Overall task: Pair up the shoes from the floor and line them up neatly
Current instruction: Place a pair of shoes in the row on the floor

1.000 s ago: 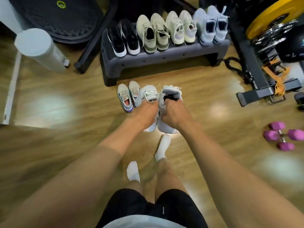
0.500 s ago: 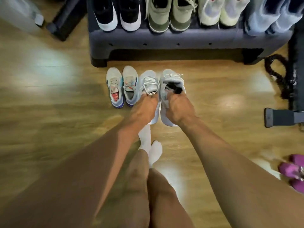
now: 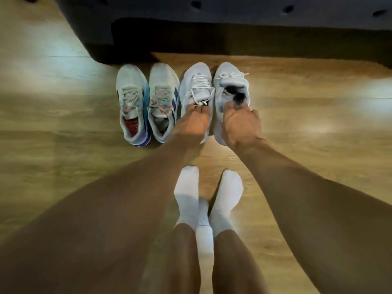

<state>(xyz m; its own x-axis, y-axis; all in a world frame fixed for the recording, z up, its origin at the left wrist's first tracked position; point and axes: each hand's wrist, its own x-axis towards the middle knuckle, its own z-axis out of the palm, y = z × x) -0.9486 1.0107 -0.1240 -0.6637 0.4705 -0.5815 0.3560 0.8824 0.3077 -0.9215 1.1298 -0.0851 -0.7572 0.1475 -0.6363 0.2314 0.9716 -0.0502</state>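
Two pale grey sneakers stand side by side on the wooden floor, toes toward the dark step platform. My left hand grips the left grey sneaker at its opening. My right hand holds the right grey sneaker by the collar, fingers inside. To their left stands a pair of grey-and-blue sneakers, the left one and the right one touching each other. All these shoes form one row.
The dark grey step platform fills the top of the view, just beyond the shoe toes. My feet in white socks stand right behind the row. Bare wooden floor spreads to the right and left.
The view has dropped closer to the floor; the shoes on the platform are out of frame. The two grey sneakers have moved forward and now sit level with the grey-and-blue pair.
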